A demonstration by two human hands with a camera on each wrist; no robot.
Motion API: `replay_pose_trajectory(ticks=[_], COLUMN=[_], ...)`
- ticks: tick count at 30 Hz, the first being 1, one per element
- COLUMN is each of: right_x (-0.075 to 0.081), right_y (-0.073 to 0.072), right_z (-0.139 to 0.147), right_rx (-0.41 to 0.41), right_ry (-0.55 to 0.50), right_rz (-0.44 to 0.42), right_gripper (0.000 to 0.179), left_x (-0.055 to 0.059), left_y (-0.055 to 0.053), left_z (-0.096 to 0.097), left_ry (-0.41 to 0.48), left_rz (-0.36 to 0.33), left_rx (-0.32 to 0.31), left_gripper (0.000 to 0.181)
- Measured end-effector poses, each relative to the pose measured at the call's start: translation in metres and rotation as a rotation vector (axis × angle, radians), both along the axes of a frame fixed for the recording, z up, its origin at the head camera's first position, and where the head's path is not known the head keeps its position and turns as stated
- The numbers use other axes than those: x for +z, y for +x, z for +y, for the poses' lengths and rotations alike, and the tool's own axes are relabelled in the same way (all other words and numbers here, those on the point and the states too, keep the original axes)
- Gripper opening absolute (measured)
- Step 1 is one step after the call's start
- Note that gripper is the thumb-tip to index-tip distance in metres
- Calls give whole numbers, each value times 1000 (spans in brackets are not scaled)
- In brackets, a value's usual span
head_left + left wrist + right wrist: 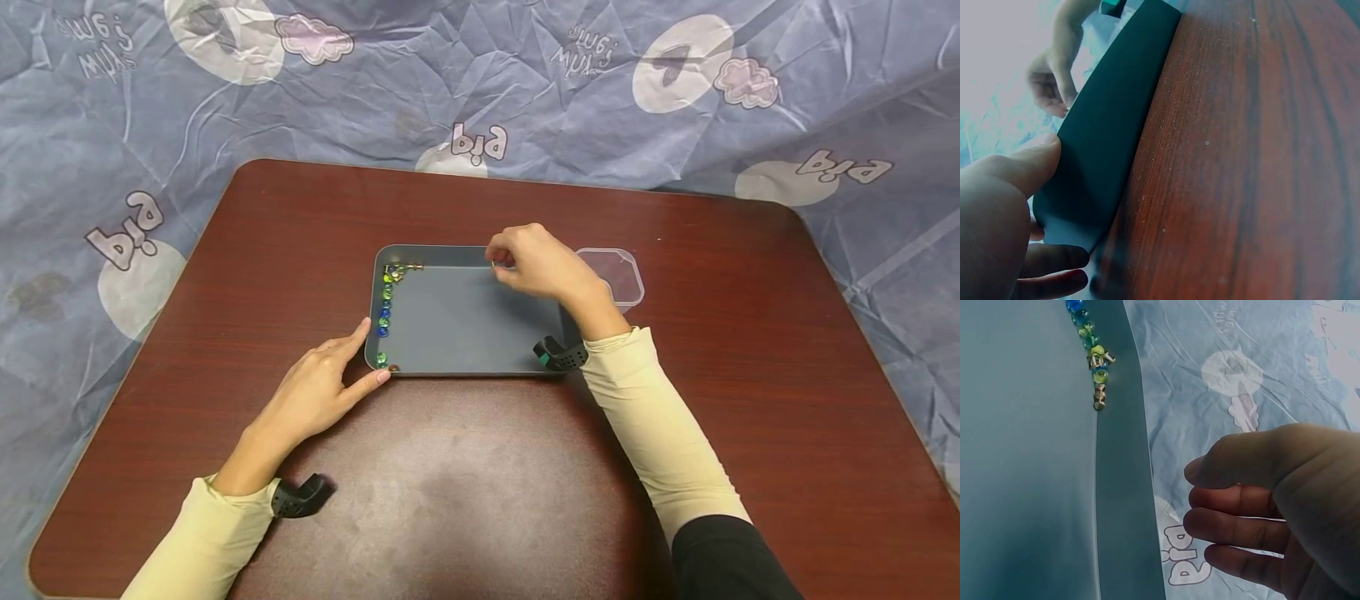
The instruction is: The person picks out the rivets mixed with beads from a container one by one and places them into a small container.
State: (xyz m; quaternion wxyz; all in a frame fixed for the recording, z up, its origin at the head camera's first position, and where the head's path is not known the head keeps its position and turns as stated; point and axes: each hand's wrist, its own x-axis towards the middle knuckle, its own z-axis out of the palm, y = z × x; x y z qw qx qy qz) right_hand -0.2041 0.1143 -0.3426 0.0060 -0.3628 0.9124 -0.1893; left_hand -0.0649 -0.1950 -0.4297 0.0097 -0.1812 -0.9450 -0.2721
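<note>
A shallow grey tray [465, 333] lies on the table. Green and blue glass marbles [386, 312] line its left side. Small gold-coloured metal pieces [412, 267] sit with marbles in its far left corner. My left hand [318, 383] rests against the near left corner, index finger along the left side and thumb on the near rim. Above the far part of the tray, my right hand [543, 262] pinches a tiny gold-coloured piece [492, 264] between thumb and fingertips. In the right wrist view, that piece is hidden behind the curled fingers [1235, 531].
A clear plastic container [618, 279] stands to the right of the tray, partly behind the right forearm. One brown marble [393, 367] lies by the tray's near wall. The brown wooden table [750, 350] meets a blue patterned cloth [525, 92] behind.
</note>
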Motion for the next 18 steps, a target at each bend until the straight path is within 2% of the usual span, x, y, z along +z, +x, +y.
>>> replay_pose_trajectory(ticks=[18], right_x=[1], right_y=[5], right_z=[19], right_rx=[-44], right_ry=[6], right_rz=[4], right_gripper=[12], left_x=[-1], left_y=[0], left_z=[0], left_ry=[-3], left_rz=[9], left_rx=[-3], left_gripper=[78])
